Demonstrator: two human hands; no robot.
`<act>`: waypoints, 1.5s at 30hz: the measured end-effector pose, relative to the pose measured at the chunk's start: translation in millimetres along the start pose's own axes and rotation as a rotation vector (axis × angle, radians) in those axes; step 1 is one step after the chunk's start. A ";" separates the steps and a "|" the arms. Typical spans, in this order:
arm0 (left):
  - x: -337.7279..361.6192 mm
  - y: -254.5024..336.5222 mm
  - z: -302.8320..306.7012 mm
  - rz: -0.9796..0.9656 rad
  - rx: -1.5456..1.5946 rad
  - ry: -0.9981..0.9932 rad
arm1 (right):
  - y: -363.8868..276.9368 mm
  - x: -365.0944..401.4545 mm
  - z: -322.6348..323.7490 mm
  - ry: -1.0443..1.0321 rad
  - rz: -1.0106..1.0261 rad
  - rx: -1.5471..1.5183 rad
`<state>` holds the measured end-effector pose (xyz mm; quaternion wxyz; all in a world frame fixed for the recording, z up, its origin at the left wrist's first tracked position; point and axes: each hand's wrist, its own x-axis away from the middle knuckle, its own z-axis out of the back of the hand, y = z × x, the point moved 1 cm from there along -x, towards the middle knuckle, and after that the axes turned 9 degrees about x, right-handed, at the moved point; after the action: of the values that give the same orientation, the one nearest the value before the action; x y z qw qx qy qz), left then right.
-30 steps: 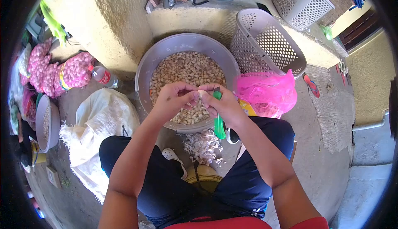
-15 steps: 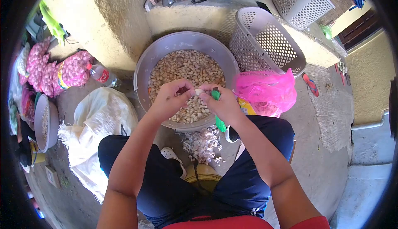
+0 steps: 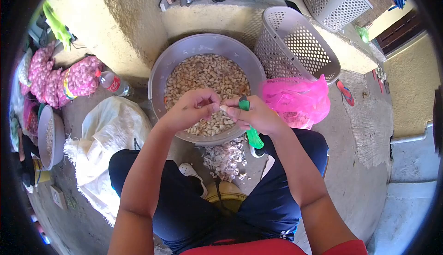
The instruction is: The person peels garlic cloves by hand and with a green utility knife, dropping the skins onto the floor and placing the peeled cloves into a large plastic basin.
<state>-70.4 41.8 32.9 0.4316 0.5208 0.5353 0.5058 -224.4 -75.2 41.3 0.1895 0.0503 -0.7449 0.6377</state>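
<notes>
Above a wide grey basin (image 3: 161,77) my two hands meet at a pale garlic clove (image 3: 224,108). My left hand (image 3: 194,108) is closed, its thumb and fingertips pinching at the clove's left end. My right hand (image 3: 258,115) grips the clove's other end between thumb and forefinger. Tucked in the same right hand is a green-handled tool (image 3: 254,138), probably a small knife; its blade cannot be made out. Many loose garlic cloves (image 3: 207,75) fill the basin below. On the floor between my feet lies a heap of garlic skins (image 3: 226,160).
A perforated grey basket (image 3: 295,47) and a pink plastic bag (image 3: 297,99) stand to the right. On the left are a white sack (image 3: 110,135), a cola bottle (image 3: 113,83), net bags of garlic (image 3: 83,77) and a smaller basin (image 3: 55,137). A yellow bucket (image 3: 224,192) sits between my legs.
My right hand has shifted slightly right and turned, swinging the green handle a little to the right. The clove has moved slightly right and down, now more in the right fingertips.
</notes>
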 end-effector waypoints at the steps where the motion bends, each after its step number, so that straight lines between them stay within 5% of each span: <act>1: 0.0 -0.6 -0.6 0.028 0.084 0.001 | -0.3 0.3 0.9 -0.003 0.002 -0.037; 9: -5.2 -9.8 -7.9 0.118 0.400 0.125 | 6.9 -5.3 -0.8 0.121 0.087 -0.185; 12: -7.5 -14.1 -11.7 0.131 0.347 0.205 | 3.7 -7.0 -3.9 0.286 0.030 0.237; 15: -8.4 -14.7 -14.1 0.128 0.259 0.186 | 18.3 -19.6 -4.2 0.463 0.474 0.611; 18: -8.8 -18.1 -12.8 0.116 0.256 0.176 | 8.1 -13.7 -7.0 0.423 0.073 0.387; 24: -8.2 -15.2 -12.3 0.158 0.308 0.158 | 25.1 -18.0 0.0 0.307 -0.044 -0.378; 33: -8.5 -17.8 -4.1 0.204 0.395 0.243 | 20.3 -19.9 1.4 0.499 0.099 -0.333; 42: -10.6 -10.5 -9.0 0.213 0.541 0.291 | 23.6 -20.4 -0.5 0.452 0.044 -0.299; 45: -10.3 -11.6 -13.1 0.173 0.299 0.308 | 22.6 -20.1 -0.8 0.531 0.000 -0.141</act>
<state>-84.0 31.0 22.3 0.2178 0.5399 0.6172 0.5294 -212.7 -73.6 13.4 0.3812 -0.1318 -0.7118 0.5751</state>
